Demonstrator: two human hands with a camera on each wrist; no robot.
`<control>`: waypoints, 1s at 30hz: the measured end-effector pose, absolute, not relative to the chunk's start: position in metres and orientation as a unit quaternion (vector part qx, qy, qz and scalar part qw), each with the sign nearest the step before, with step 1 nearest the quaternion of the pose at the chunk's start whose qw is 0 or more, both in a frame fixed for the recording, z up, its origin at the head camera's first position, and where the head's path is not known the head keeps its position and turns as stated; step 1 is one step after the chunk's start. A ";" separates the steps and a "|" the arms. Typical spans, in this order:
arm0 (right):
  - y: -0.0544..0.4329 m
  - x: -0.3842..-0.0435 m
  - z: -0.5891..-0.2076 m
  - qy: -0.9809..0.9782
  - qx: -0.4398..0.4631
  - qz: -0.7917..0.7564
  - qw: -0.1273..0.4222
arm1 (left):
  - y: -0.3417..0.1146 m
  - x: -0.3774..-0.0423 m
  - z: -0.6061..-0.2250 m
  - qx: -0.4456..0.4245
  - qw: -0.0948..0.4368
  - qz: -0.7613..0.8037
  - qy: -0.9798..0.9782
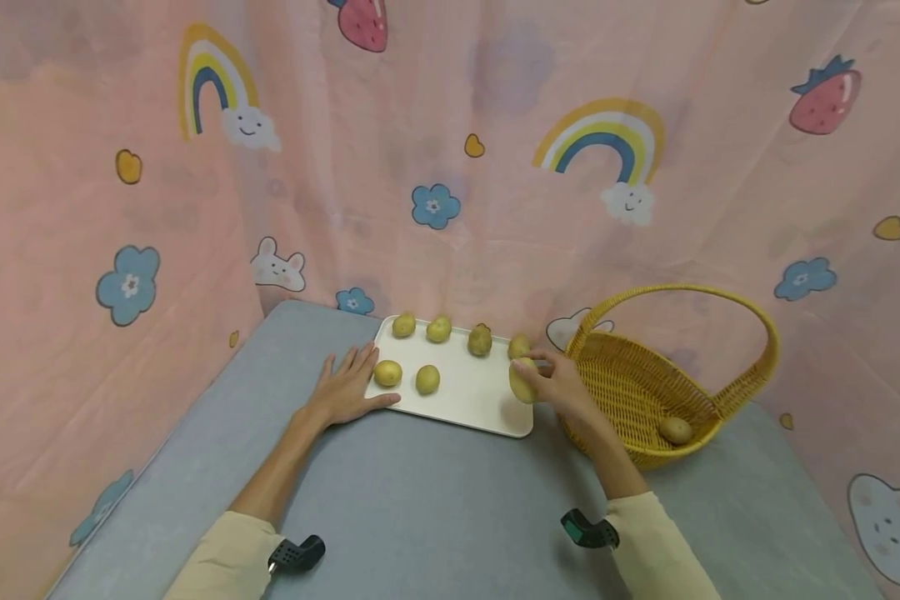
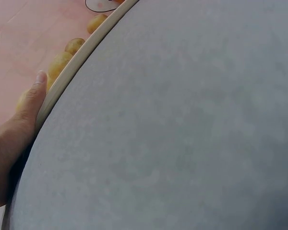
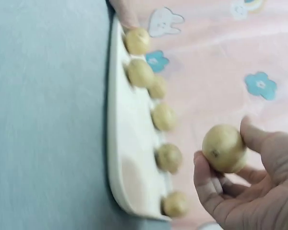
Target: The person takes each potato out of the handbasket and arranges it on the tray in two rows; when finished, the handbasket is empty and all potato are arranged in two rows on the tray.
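Note:
My right hand (image 1: 567, 388) pinches a potato (image 3: 224, 148) between thumb and fingers, held up over the right end of the white tray (image 1: 468, 406). On the tray lie several potatoes: a back row with one dark, knobbly potato (image 1: 479, 340), and two nearer the front left, including a round potato (image 1: 427, 380). Spread over the tray's left edge is my left hand (image 1: 342, 389), its fingers straight and its thumb along the front rim. The left wrist view shows that thumb (image 2: 34, 98) against the rim; the other fingers are hidden there.
A yellow wicker basket (image 1: 615, 392) with a tall arched handle stands just right of the tray, with one potato (image 1: 675, 430) inside. Grey cloth (image 1: 435, 517) covers the table. A pink printed curtain (image 1: 390, 150) hangs close behind the tray.

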State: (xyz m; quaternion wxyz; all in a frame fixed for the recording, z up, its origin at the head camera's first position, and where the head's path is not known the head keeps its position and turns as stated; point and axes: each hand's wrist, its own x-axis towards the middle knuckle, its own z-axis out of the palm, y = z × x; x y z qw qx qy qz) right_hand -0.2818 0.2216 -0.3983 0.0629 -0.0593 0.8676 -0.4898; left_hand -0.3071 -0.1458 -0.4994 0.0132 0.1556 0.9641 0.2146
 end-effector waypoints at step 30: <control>0.142 -0.317 -0.446 0.923 0.017 -0.378 0.072 | -0.148 -0.308 -0.502 0.154 0.017 0.215 0.964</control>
